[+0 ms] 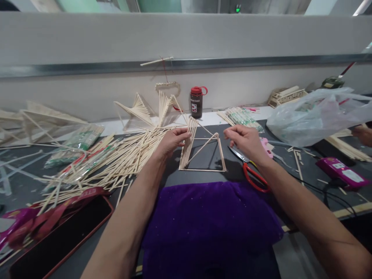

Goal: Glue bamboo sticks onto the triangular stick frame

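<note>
A small frame of pale wooden sticks (pixel 204 170) stands on the dark table, with a square base, slanting sticks and a fan of sticks along its left side. My left hand (pixel 173 142) pinches the upper part of that fan between thumb and fingers. To the right of the frame, my right hand (pixel 241 140) hovers apart from it with curled fingers; whether something small is between the fingertips cannot be made out. Scissors with red handles (pixel 255 177) lie under my right forearm, blades toward the frame.
Loose sticks (pixel 136 155) are heaped at left, near a phone (pixel 64 236). Behind stand a red-lidded bottle (pixel 196 104) and stick models (pixel 138 110). At right are a plastic bag (pixel 314 116), a purple device (pixel 343 172), cables and another person's hand. Purple cloth (pixel 209 217) lies in front.
</note>
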A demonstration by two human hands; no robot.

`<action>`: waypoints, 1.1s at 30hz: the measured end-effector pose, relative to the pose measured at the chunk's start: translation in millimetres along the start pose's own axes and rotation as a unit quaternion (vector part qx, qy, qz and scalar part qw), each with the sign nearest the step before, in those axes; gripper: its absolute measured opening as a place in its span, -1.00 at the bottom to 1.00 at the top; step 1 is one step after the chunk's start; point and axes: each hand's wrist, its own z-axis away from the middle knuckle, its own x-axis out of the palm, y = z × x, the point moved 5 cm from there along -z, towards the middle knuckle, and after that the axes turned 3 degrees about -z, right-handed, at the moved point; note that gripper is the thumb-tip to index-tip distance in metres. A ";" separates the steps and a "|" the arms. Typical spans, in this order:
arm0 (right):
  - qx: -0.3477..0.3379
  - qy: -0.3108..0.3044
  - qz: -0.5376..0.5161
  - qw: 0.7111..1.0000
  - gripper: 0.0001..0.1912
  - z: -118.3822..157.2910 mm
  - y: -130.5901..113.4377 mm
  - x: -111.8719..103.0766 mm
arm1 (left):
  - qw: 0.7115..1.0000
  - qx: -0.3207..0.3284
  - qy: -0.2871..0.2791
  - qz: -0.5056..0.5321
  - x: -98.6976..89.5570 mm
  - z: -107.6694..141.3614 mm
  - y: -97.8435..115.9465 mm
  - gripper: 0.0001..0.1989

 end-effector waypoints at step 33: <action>0.049 -0.166 -0.053 0.983 -0.90 -98.4 23.1 79.9 | 0.994 -0.042 0.013 0.103 23.5 -5.8 3.0 -0.71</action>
